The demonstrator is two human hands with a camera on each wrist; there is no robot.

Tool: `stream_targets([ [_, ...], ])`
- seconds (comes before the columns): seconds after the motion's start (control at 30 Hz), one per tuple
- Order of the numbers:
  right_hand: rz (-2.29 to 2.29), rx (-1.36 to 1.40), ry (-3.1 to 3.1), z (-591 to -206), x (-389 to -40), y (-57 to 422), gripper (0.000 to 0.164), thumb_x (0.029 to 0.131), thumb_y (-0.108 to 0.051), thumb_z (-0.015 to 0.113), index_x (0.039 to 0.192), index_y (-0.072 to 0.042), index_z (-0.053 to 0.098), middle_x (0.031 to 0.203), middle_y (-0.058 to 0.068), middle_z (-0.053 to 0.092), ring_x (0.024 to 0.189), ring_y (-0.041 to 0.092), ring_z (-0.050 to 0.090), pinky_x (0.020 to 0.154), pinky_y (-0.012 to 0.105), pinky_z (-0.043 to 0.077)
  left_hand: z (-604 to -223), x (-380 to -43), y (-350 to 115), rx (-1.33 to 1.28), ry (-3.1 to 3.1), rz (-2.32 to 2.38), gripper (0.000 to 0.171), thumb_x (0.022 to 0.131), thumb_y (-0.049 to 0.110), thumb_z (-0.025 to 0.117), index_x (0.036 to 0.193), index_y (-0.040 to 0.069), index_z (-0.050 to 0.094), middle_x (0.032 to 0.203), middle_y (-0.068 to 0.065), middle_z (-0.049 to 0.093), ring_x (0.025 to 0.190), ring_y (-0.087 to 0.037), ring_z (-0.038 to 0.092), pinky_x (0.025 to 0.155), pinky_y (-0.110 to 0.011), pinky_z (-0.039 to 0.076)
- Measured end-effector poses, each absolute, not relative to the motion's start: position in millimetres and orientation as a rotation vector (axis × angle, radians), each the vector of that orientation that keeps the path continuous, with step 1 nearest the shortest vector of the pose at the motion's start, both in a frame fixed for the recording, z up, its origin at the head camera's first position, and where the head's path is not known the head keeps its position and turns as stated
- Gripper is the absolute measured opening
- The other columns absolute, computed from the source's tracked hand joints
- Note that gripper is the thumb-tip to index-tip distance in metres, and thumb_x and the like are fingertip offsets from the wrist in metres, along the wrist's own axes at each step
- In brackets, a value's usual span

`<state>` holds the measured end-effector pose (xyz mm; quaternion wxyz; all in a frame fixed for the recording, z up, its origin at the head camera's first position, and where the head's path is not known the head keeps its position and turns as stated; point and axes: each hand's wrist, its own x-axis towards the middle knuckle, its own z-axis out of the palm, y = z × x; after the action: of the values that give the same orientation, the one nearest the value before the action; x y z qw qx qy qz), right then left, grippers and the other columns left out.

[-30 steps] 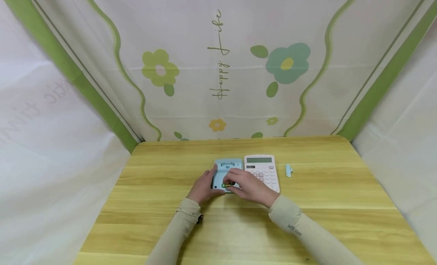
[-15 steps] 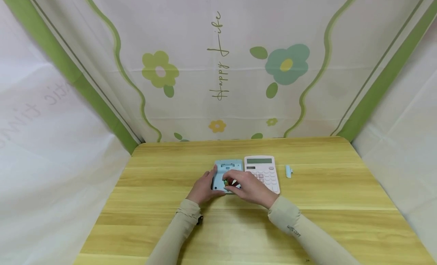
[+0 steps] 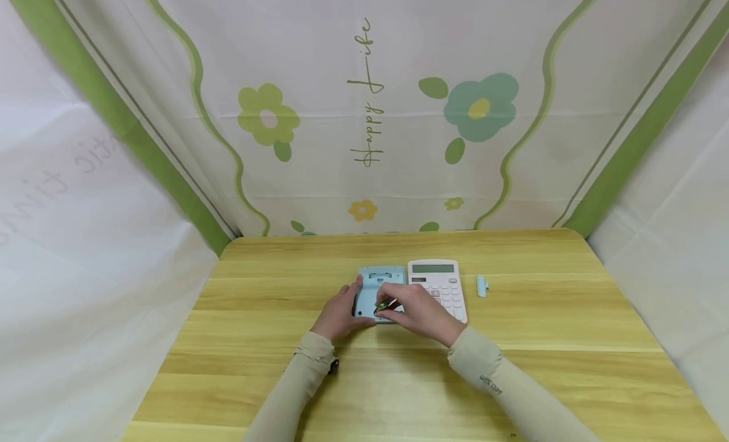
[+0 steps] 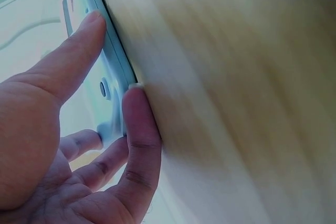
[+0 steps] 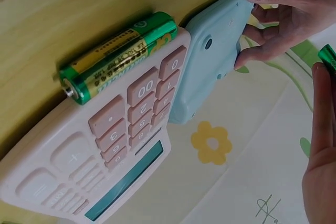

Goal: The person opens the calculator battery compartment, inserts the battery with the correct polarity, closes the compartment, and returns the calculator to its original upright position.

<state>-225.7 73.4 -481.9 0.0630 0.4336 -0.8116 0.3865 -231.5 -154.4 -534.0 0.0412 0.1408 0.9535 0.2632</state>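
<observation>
A light blue calculator (image 3: 367, 296) lies face down with its back up. My left hand (image 3: 338, 312) grips it at its left side and near edge, thumb and fingers along the rim in the left wrist view. Over the back of this calculator, my right hand (image 3: 412, 309) pinches a green battery (image 3: 382, 306) between thumb and fingertips. Only one end of that battery (image 5: 328, 57) shows in the right wrist view. A second battery (image 5: 118, 56), green and gold, lies along the near edge of the pink calculator (image 5: 105, 129); the right hand hides it in the head view.
The pink calculator (image 3: 433, 276) lies face up just right of the blue one. Farther right sits a small light blue battery cover (image 3: 481, 286). A wooden table (image 3: 273, 290) carries everything, with a flowered curtain (image 3: 319, 163) behind its far edge.
The battery in my right hand has turned between the fingertips from lying sideways, and the fingers have shifted slightly right. My left hand and both calculators stay in place.
</observation>
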Motion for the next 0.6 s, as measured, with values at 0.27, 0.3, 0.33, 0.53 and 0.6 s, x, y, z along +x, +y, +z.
stream_targets([
  [0.27, 1.060, 1.328, -2.441, -481.3, -226.4, 75.1, 0.015, 0.088, -0.016, 0.083, 0.099, -0.015, 0.073, 0.092, -0.005, 0.074, 0.081, 0.001, 0.070, 0.072, 0.018, 0.058, -531.2, -229.2, -153.0, 0.399, 2.906, 0.816, 0.106, 0.084, 0.039, 0.088, 0.163, 0.005, 0.028, 0.142, -0.030, 0.054, 0.115, -0.038, 0.063, 0.098, -0.051, 0.054],
  [0.3, 1.047, 1.323, -2.436, -481.4, -226.4, 75.6, 0.015, 0.089, -0.017, 0.083, 0.101, -0.015, 0.075, 0.093, -0.005, 0.074, 0.080, 0.000, 0.069, 0.072, 0.019, 0.058, -530.7, -228.7, -152.7, 0.396, 2.904, 0.816, 0.105, 0.084, 0.039, 0.087, 0.164, 0.005, 0.028, 0.143, -0.030, 0.053, 0.116, -0.039, 0.063, 0.099, -0.052, 0.053],
  [0.33, 1.037, 1.314, -2.432, -481.5, -226.6, 76.1, 0.016, 0.090, -0.018, 0.082, 0.104, -0.015, 0.076, 0.094, -0.005, 0.074, 0.079, 0.000, 0.068, 0.071, 0.019, 0.057, -530.4, -228.5, -152.5, 0.398, 2.903, 0.809, 0.105, 0.084, 0.040, 0.087, 0.163, 0.004, 0.028, 0.144, -0.031, 0.053, 0.117, -0.040, 0.063, 0.099, -0.052, 0.053],
  [0.53, 1.012, 1.203, -2.464, -483.1, -230.6, 79.7, 0.030, 0.099, -0.017, 0.071, 0.129, -0.015, 0.073, 0.103, -0.003, 0.068, 0.077, 0.002, 0.059, 0.067, 0.020, 0.053, -529.3, -229.5, -151.7, 0.387, 2.904, 0.781, 0.105, 0.085, 0.041, 0.086, 0.164, 0.005, 0.028, 0.147, -0.031, 0.051, 0.123, -0.044, 0.061, 0.102, -0.054, 0.053],
  [0.6, 1.010, 1.153, -2.508, -485.0, -233.4, 80.3, 0.034, 0.100, -0.016, 0.069, 0.134, -0.015, 0.070, 0.102, -0.003, 0.065, 0.077, 0.004, 0.057, 0.068, 0.021, 0.053, -530.0, -230.1, -151.9, 0.382, 2.902, 0.769, 0.105, 0.084, 0.041, 0.086, 0.164, 0.006, 0.027, 0.148, -0.031, 0.051, 0.125, -0.045, 0.060, 0.104, -0.054, 0.052],
])
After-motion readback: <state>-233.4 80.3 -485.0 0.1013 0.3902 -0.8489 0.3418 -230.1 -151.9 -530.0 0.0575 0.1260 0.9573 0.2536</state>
